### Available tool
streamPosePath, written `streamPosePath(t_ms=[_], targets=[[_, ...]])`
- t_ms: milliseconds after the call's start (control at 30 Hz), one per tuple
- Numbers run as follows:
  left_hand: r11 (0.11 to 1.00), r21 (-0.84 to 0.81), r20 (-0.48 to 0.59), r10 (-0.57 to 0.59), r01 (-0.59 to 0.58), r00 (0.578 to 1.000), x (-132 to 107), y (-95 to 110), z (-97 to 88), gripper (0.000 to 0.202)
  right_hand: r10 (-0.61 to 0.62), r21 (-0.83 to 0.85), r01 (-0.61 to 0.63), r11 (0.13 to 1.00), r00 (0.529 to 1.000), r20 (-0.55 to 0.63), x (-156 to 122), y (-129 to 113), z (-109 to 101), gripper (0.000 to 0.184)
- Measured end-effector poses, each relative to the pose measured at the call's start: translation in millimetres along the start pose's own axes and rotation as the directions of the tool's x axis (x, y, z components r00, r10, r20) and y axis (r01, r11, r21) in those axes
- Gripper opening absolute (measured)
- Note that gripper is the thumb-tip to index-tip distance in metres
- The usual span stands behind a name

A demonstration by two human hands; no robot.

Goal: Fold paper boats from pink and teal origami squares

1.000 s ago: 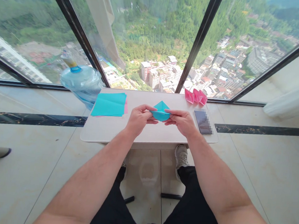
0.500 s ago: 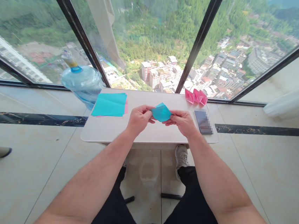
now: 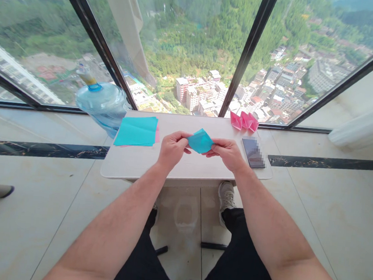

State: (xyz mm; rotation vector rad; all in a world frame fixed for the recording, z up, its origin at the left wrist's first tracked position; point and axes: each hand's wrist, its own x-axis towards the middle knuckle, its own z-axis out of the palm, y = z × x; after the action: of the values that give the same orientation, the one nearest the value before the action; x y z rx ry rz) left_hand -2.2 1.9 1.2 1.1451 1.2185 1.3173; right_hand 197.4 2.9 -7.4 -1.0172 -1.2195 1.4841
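A small folded piece of teal paper (image 3: 200, 141) is held just above the white table (image 3: 131, 165), between both hands. My left hand (image 3: 172, 148) pinches its left corner with thumb and fingers closed. My right hand (image 3: 226, 152) pinches its right corner the same way. A flat stack of teal sheets (image 3: 136, 131), with a pink sheet showing at its right edge, lies on the table to the left of my hands.
Folded pink paper shapes (image 3: 244, 120) sit at the table's far right edge. A dark phone (image 3: 253, 152) lies right of my right hand. A large blue water jug (image 3: 101, 103) stands beyond the table's left corner, against the floor-to-ceiling window. My legs and one shoe are below the table.
The teal paper, a pocket with an upright point a second ago, now looks like a flatter diamond tilted between my fingers. Both hands stay in nearly the same place.
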Motion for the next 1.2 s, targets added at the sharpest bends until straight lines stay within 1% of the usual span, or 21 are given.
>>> streamPosePath(t_ms=[133, 267, 433, 567, 733, 867, 967, 1067, 1200], targets=[[1.0, -0.023, -0.016, -0.007, 0.007, 1.0, 0, -3, 0.7, 0.024, -0.009, -0.001, 0.009, 1.0, 1.0, 0.001, 1, 2, -1, 0.039], [0.996, -0.069, -0.064, -0.056, 0.051, 0.996, 0, -4, 3.7, 0.021, -0.022, -0.013, 0.022, 1.0, 1.0, -0.016, 2, 3, 2, 0.038], [0.991, -0.11, -0.078, -0.087, 0.078, 0.993, 0, -4, 5.2, 0.017, -0.056, -0.004, 0.056, 0.998, 0.996, -0.068, 4, 4, 6, 0.029], [0.986, -0.141, -0.059, -0.098, 0.089, 0.993, -1, -2, 5.2, 0.015, -0.068, 0.012, 0.069, 0.998, 0.994, -0.081, 5, 4, 6, 0.022], [0.965, -0.216, -0.002, -0.155, 0.151, 0.988, -2, -1, 4.9, 0.017, -0.038, 0.069, 0.043, 0.997, 0.997, -0.073, 4, 5, 4, 0.019], [0.95, -0.261, 0.041, -0.165, 0.17, 0.985, -1, -1, 3.3, 0.019, -0.012, 0.138, 0.021, 0.99, 0.997, -0.07, 4, 5, 4, 0.016], [0.953, -0.255, 0.028, -0.16, 0.162, 0.987, -2, -2, 2.5, 0.016, 0.001, 0.163, 0.012, 0.987, 0.997, -0.08, 5, 6, 5, 0.013], [0.97, -0.205, -0.021, -0.135, 0.128, 0.991, -2, -2, 3.1, 0.012, -0.009, 0.113, 0.022, 0.993, 0.994, -0.11, 5, 8, 6, 0.011], [0.988, -0.12, -0.046, -0.105, 0.099, 0.993, -3, -3, 5.1, 0.03, -0.039, 0.014, 0.041, 0.999, 0.992, -0.122, 5, 11, 7, 0.016]])
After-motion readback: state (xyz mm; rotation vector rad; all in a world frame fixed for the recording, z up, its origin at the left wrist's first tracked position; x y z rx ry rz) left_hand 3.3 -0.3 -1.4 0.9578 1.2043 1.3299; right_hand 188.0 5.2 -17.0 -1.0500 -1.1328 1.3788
